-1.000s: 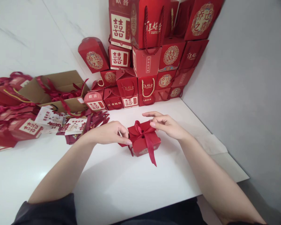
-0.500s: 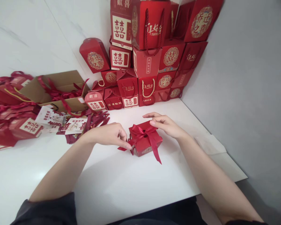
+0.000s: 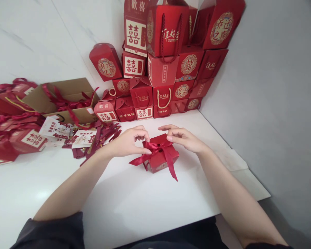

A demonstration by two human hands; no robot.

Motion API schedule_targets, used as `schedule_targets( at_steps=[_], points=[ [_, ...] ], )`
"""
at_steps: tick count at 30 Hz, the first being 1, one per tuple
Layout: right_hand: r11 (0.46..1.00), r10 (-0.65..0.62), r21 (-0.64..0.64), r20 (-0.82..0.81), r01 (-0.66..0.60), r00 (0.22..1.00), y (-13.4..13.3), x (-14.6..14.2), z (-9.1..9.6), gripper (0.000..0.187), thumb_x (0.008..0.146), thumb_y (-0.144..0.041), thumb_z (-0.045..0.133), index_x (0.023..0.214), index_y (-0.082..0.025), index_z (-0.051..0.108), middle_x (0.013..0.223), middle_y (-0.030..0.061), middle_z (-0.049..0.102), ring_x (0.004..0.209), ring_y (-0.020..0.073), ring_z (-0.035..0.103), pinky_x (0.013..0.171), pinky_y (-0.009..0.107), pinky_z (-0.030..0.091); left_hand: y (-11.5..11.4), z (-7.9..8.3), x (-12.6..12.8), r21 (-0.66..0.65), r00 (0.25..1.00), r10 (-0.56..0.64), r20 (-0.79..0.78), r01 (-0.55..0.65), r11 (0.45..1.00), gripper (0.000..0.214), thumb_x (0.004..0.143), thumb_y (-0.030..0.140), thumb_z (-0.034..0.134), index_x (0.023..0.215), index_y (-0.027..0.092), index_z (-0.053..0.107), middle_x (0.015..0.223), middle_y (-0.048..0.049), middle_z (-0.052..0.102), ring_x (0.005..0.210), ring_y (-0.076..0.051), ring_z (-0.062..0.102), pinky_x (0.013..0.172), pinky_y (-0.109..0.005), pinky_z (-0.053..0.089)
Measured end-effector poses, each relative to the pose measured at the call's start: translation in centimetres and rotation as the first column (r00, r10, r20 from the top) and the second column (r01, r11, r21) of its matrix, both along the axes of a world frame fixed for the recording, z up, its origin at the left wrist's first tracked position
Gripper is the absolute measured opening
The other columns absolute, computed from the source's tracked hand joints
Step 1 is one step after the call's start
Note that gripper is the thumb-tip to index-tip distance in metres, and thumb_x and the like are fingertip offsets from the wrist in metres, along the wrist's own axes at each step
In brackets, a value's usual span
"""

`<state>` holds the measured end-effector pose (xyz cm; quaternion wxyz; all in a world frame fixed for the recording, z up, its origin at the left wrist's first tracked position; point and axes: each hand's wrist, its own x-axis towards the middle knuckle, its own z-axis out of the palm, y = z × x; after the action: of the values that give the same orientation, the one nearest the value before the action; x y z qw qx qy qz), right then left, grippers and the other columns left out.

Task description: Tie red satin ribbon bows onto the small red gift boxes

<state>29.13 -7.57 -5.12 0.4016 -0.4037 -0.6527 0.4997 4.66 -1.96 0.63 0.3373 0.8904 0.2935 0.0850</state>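
A small red gift box (image 3: 162, 162) stands on the white table, tied on top with a shiny red ribbon bow (image 3: 155, 148). Its ribbon tails hang to the left and over the front. My left hand (image 3: 131, 141) is at the bow's left loop, the thumb in front and the curled fingers behind, with ribbon between them. On the other side, my right hand (image 3: 185, 139) has thumb and index finger drawn together at the bow's right loop, near the box's back right corner. Its other fingers reach out behind the box. The exact contact of the right fingertips is partly hidden.
Red gift boxes (image 3: 168, 69) are stacked high against the back wall. To the left stand an open cardboard box (image 3: 64, 114) of ribbons, white printed cards (image 3: 84, 138), dark red ribbon pieces (image 3: 103, 138) and more tied boxes (image 3: 28, 138). A grey wall (image 3: 272, 86) borders the right.
My left hand has moved up and right from the box's lower left side to the bow's left loop. The left ribbon tail now lies spread out. My right hand has hardly moved.
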Motion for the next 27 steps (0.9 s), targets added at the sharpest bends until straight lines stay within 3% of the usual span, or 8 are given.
schedule_targets(
  at_steps=[8,13,27],
  points=[
    [0.999,-0.009,0.033,0.031,0.008,0.999,0.1,-0.2,-0.1,0.036,0.089,-0.043,0.057,0.064,-0.017,0.057,0.131,0.0071,0.053,0.115,0.0220,0.054,0.100,0.039,0.040,0.4,0.0,-0.3,0.020,0.994,-0.009,-0.110,0.011,1.000,0.042,0.067,0.053,0.071,0.070,0.018,0.051,0.078,0.0013,0.050,0.072,-0.013,0.044,0.067,-0.025,0.035],
    [0.998,-0.023,0.066,0.044,0.020,0.999,0.3,-0.3,-0.2,0.037,0.092,-0.045,0.051,0.070,-0.019,0.064,0.129,0.0066,0.053,0.119,0.0210,0.052,0.105,0.039,0.036,0.5,0.2,-0.6,0.035,0.989,0.000,-0.145,0.005,0.999,0.039,0.069,0.054,0.069,0.069,0.017,0.055,0.079,0.0008,0.052,0.072,-0.013,0.045,0.068,-0.025,0.036],
    [0.988,-0.012,0.157,0.097,-0.004,0.995,0.5,-0.5,-0.7,0.036,0.092,-0.043,0.052,0.065,-0.019,0.059,0.123,0.0047,0.054,0.108,0.0196,0.056,0.101,0.038,0.038,1.4,-0.1,-1.1,-0.002,0.987,-0.026,-0.157,0.026,1.000,0.041,0.067,0.056,0.069,0.065,0.017,0.057,0.076,0.0006,0.053,0.070,-0.012,0.046,0.067,-0.024,0.036]
  ],
)
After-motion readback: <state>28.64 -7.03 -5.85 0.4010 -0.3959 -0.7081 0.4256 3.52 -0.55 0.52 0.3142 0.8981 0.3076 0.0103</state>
